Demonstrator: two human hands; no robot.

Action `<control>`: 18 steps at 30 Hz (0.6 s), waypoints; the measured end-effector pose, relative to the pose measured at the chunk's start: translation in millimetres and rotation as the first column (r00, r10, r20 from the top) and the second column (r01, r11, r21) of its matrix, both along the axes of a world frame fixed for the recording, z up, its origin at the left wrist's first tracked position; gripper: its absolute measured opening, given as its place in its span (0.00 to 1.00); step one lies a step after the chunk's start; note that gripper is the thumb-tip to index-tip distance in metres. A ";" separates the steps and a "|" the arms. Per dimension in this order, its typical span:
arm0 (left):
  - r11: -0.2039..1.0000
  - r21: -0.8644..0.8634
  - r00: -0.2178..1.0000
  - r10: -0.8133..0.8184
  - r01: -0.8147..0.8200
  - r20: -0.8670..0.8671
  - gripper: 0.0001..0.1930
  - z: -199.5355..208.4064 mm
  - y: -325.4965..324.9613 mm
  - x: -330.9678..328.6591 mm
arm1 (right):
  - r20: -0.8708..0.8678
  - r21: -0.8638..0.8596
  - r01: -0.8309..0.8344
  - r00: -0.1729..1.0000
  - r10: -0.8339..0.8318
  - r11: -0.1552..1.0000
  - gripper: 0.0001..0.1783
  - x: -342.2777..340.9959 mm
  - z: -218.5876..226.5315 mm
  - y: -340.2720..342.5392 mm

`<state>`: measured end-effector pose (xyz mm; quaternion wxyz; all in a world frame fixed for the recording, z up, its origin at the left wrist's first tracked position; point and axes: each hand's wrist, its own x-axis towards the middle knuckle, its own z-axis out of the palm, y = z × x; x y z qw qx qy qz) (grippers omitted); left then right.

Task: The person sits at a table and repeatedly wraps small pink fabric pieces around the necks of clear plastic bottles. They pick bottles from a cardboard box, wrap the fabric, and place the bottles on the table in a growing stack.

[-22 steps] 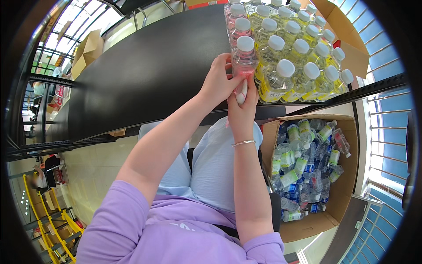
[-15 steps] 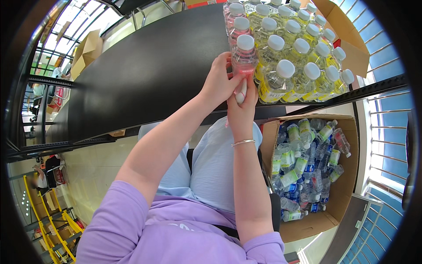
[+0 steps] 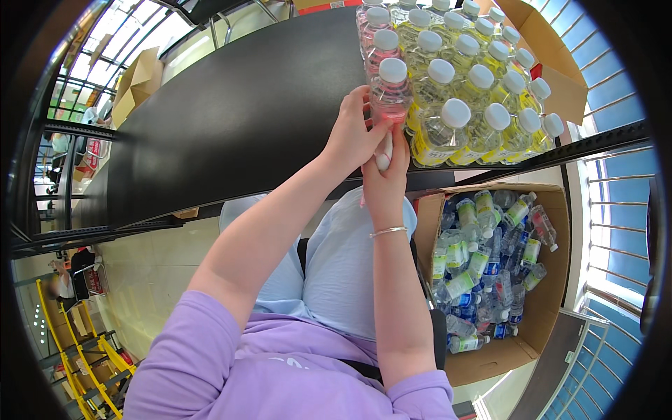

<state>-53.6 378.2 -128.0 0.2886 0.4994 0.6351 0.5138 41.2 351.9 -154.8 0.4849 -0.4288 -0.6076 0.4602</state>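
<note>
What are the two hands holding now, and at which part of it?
Both hands hold one pink bottle with a white cap at its lower body: the left hand on its left side, the right hand under its base.

A single head-worn fisheye view looked steeply down from above the seated person's shoulders. It faced forward over the black table (image 3: pixel 231 133), whose far edge curved along the top rim. The lap and forearms lay nearest, at the lower centre. The cardboard box (image 3: pixel 553 210) on the floor sat at near right. No second view overlapped it.
</note>
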 end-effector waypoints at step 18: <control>0.884 -0.364 0.923 -0.164 0.294 0.347 0.15 33.6 -84.2 1.4 | -0.902 -0.218 -0.464 0.432 0.005 0.859 0.31 33.3 28.8 -40.4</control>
